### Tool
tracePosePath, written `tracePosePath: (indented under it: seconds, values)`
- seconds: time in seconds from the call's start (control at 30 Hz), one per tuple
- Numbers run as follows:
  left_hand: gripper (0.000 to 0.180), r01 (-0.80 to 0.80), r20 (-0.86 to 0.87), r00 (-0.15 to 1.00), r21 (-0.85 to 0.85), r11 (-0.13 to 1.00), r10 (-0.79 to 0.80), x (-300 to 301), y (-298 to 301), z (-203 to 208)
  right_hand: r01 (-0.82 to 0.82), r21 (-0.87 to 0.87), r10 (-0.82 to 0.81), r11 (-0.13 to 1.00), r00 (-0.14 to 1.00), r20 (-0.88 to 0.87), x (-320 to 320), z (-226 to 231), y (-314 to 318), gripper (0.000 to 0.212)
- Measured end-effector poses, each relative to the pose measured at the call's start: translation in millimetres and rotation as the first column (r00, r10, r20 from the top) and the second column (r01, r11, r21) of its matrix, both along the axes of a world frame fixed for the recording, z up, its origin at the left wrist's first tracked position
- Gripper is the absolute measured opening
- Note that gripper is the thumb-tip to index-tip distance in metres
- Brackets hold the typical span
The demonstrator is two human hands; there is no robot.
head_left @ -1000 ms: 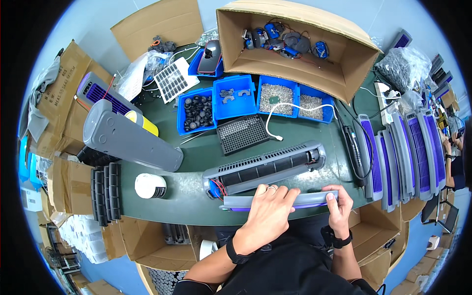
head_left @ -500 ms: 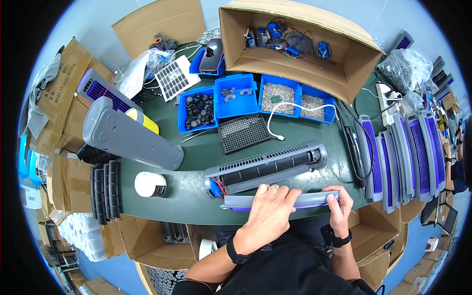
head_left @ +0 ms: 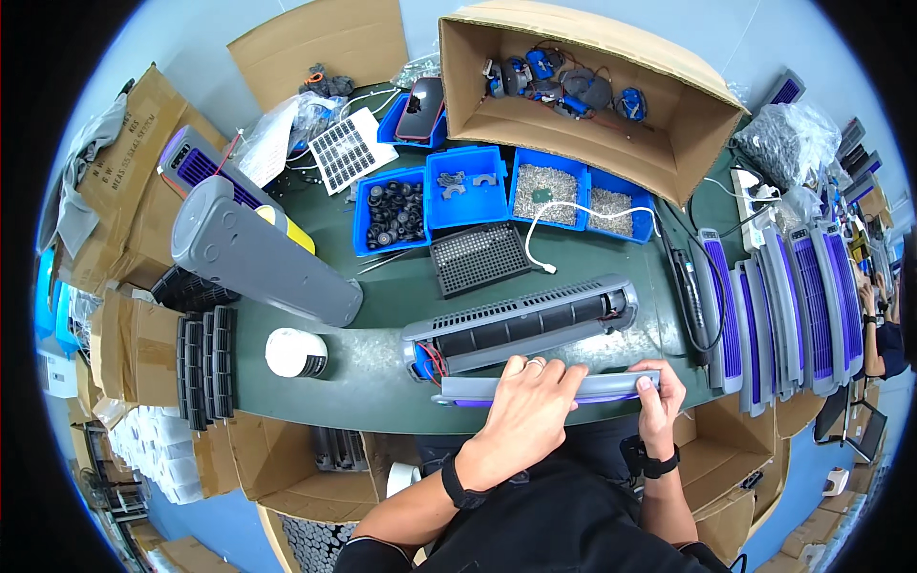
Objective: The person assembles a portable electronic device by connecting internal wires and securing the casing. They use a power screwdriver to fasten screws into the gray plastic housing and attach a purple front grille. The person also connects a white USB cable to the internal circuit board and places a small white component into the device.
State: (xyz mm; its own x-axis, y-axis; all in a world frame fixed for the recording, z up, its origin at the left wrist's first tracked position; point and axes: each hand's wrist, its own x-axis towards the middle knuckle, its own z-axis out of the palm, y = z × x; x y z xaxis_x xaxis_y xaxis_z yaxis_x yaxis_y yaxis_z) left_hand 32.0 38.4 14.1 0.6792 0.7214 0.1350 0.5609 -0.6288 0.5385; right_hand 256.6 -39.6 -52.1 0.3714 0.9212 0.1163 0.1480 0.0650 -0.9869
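Left hand [head_left: 531, 401], right hand [head_left: 659, 401] gripping panel [head_left: 609, 385], long axis crosswise, purple side bodyward

1. Passage lay open across the dark-green tabletop [head_left: 377, 377] between the white cylindrical tub [head_left: 294, 352] and the long grey plastic housing [head_left: 523, 321].
2. The long grey-and-purple plastic panel [head_left: 608, 385], spanned by left hand [head_left: 530, 409] and right hand [head_left: 659, 403], obstructed the housing's near side.
3. The black perforated tray [head_left: 478, 259] blocked beyond its left half.
4. A narrow gap separated the housing from the black corded tool [head_left: 688, 282].
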Motion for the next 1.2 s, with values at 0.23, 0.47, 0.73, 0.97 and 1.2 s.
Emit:
tracePosePath:
  seconds: [0.23, 0.47, 0.73, 0.97, 1.2]
  values:
    - [0.047, 0.008, -0.014, 1.000, 0.002, 1.000, -0.008, -4.6, -1.7, 2.9, 0.002, 0.015, -0.002, 1.000, 1.000, -0.017, -0.6, -1.9, -0.5, 0.024]
    - [0.045, 0.004, -0.101, 0.995, 0.018, 1.000, -0.002, -36.6, 3.5, 18.1, 0.017, 0.098, -0.019, 0.995, 1.000, 0.013, -1.3, -7.1, 1.4, 0.023]
    - [0.035, 0.089, 0.064, 0.995, -0.229, 0.969, -0.076, -64.2, 28.9, 63.8, -0.017, 0.053, 0.013, 0.998, 0.997, 0.076, -1.2, 67.8, 10.2, 0.013]
    - [0.032, 0.150, 0.211, 0.977, -0.576, 0.803, -0.031, -66.5, 48.2, 113.7, -0.123, 0.326, 0.174, 0.937, 0.976, -0.131, 11.6, 145.6, 29.1, 0.059]
    - [0.031, 0.395, 0.611, 0.768, -0.687, 0.610, 0.191, -24.4, 16.6, 121.1, -0.428, 0.153, 0.434, 0.891, 0.699, -0.568, -66.7, 118.8, -6.4, 0.055]
